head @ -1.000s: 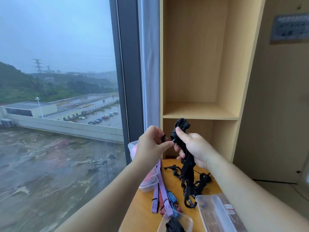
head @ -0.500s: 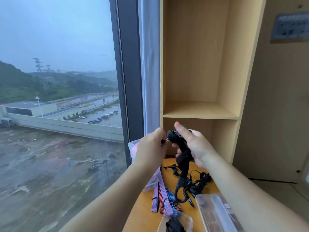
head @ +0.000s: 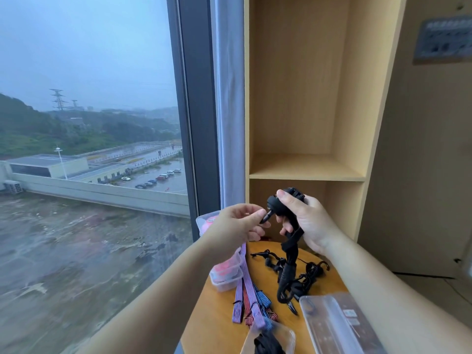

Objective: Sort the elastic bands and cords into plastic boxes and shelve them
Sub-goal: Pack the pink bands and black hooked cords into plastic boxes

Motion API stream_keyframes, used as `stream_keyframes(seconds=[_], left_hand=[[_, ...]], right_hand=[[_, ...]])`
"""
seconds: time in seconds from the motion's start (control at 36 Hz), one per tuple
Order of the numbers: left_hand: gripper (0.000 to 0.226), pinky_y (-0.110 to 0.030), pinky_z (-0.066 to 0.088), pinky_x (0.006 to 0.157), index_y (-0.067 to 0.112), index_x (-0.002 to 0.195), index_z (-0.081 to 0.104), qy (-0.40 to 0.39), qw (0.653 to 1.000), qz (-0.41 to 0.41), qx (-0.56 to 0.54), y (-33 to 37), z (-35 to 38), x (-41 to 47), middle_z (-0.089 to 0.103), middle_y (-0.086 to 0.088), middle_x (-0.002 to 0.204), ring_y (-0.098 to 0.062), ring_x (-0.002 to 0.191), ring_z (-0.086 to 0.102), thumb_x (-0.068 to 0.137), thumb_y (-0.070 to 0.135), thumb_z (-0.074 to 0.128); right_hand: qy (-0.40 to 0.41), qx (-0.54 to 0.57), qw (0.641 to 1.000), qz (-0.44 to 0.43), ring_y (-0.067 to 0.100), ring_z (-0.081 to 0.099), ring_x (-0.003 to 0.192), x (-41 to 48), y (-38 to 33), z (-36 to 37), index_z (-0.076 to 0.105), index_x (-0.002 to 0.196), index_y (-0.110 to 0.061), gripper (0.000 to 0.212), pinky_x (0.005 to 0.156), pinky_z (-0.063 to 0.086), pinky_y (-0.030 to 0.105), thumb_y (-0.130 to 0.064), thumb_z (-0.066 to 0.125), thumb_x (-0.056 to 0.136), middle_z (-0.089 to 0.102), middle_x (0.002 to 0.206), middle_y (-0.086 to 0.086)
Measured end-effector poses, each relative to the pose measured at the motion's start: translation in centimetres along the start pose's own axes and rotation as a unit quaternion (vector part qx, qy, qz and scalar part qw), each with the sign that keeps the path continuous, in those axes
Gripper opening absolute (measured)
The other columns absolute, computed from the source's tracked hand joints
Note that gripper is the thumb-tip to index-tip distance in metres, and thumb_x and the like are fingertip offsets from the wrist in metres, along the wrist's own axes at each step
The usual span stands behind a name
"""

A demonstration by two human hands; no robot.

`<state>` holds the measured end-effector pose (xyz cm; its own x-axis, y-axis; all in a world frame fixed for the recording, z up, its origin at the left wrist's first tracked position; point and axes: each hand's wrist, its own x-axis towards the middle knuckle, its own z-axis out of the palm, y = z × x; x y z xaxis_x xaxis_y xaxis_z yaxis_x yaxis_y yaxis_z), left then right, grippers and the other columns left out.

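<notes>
Right now your right hand grips the bunched upper end of a black strap, fingers curled round it and thumb pressed on top, in front of the lower opening of the wooden shelf unit. From that fist the strap's long axis runs nearly straight down, leaning slightly left, until its lower end reaches the round tabletop, where a black hook curls at the bottom. At the top, a short black tip sticks out to the left and a little downward, and your left hand pinches it between thumb and forefinger, the other fingers curled beneath. The two hands sit close together, joined only by the strap. On the tabletop, just right of the hanging strap, lies a loose tangle of black cords. To its left, the striped bands lie side by side, running lengthwise toward you. Beside them at the left edge stands a clear box with pink contents. Nearest you, a second clear box holds something black, and a long clear container lies to its right.
</notes>
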<state>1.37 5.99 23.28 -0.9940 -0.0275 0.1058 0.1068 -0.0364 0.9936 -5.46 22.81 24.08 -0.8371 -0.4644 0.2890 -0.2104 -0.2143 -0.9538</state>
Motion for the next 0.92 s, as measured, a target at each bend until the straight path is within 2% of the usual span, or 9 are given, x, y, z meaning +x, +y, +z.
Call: stream_keyframes(seconds=[0.06,0.14,0.25,0.36,0.42,0.47,0.56,0.69,0.92], left_hand=[[0.038,-0.018,0.054,0.06,0.0,0.107,0.063,-0.03,0.996,-0.052,-0.071,0.2,-0.1,-0.1,0.068,-0.011,0.082,-0.01,0.062,0.061,0.079,0.023,0.071],[0.032,-0.012,0.049,0.051,-0.002,0.102,0.062,-0.075,0.982,-0.096,-0.144,0.3,0.0,-0.1,0.061,-0.007,0.074,-0.005,0.055,0.057,0.079,0.018,0.07],[0.019,-0.01,0.048,0.047,0.0,0.092,0.062,-0.081,0.974,-0.08,-0.195,-0.2,0.6,0.1,0.064,-0.012,0.076,-0.005,0.053,0.057,0.077,0.011,0.068],[0.014,-0.012,0.052,0.05,0.004,0.081,0.063,-0.034,0.978,-0.041,-0.203,-0.6,0.6,0.3,0.066,-0.01,0.07,-0.01,0.057,0.062,0.073,0.008,0.072],[0.009,-0.013,0.051,0.048,0.006,0.076,0.062,-0.008,0.981,-0.025,-0.191,-0.6,0.5,0.4,0.065,-0.007,0.065,-0.008,0.051,0.061,0.079,0.004,0.07],[0.017,-0.014,0.049,0.048,0.008,0.073,0.061,0.032,0.99,0.0,-0.139,-0.5,0.3,0.6,0.065,-0.005,0.062,-0.008,0.049,0.059,0.085,-0.001,0.067],[0.018,-0.018,0.049,0.049,0.008,0.074,0.059,0.106,0.992,0.051,-0.034,-0.3,0.3,0.9,0.065,-0.002,0.058,-0.011,0.048,0.059,0.084,-0.001,0.071],[0.019,-0.023,0.053,0.052,0.009,0.076,0.058,0.205,0.973,0.094,0.044,-0.6,0.3,1.2,0.067,0.001,0.055,-0.013,0.049,0.065,0.082,0.003,0.075],[0.031,-0.025,0.057,0.058,0.009,0.067,0.052,0.229,0.968,0.091,0.036,-1.0,0.7,1.0,0.066,-0.002,0.06,-0.022,0.062,0.073,0.077,0.003,0.08]], right_hand=[[-0.006,-0.002,1.0,0.0,0.017,0.045,0.045,0.0,0.0,0.0,0.065,0.09,-0.005,0.048,0.052,0.049,0.031,-0.051,0.069,0.075,0.058,0.064,0.01],[-0.027,-0.003,1.0,0.005,0.018,0.048,0.048,0.0,0.0,0.1,0.065,0.093,-0.003,0.054,0.055,0.051,0.032,-0.054,0.068,0.075,0.06,0.066,0.011],[-0.079,0.01,0.996,0.038,0.017,0.061,0.061,-0.1,0.0,0.3,0.067,0.098,-0.003,0.055,0.058,0.053,0.028,-0.052,0.07,0.072,0.065,0.073,0.007],[-0.129,-0.031,0.99,0.057,0.016,0.064,0.073,-0.4,0.2,0.2,0.074,0.096,-0.01,0.036,0.065,0.053,0.026,-0.035,0.079,0.071,0.067,0.078,0.003],[-0.138,-0.038,0.987,0.076,0.017,0.062,0.077,-0.4,0.3,-0.2,0.074,0.1,-0.012,0.033,0.067,0.054,0.029,-0.025,0.084,0.071,0.064,0.083,0.004],[-0.143,-0.049,0.984,0.093,0.018,0.063,0.079,-0.5,0.4,-0.4,0.069,0.105,-0.005,0.035,0.066,0.055,0.033,-0.013,0.081,0.073,0.064,0.088,0.005],[-0.107,-0.044,0.987,0.113,0.017,0.061,0.069,-0.6,0.5,-0.2,0.066,0.105,0.003,0.028,0.054,0.052,0.033,0.004,0.074,0.078,0.062,0.08,0.005],[-0.034,0.003,0.992,0.119,0.017,0.053,0.06,-0.3,0.2,0.2,0.065,0.104,0.002,0.028,0.046,0.043,0.024,0.011,0.07,0.078,0.061,0.079,0.011],[-0.043,0.065,0.99,0.119,0.01,0.049,0.047,0.0,-1.5,0.8,0.065,0.102,0.012,0.019,0.042,0.041,0.017,0.013,0.061,0.084,0.062,0.066,0.007]])
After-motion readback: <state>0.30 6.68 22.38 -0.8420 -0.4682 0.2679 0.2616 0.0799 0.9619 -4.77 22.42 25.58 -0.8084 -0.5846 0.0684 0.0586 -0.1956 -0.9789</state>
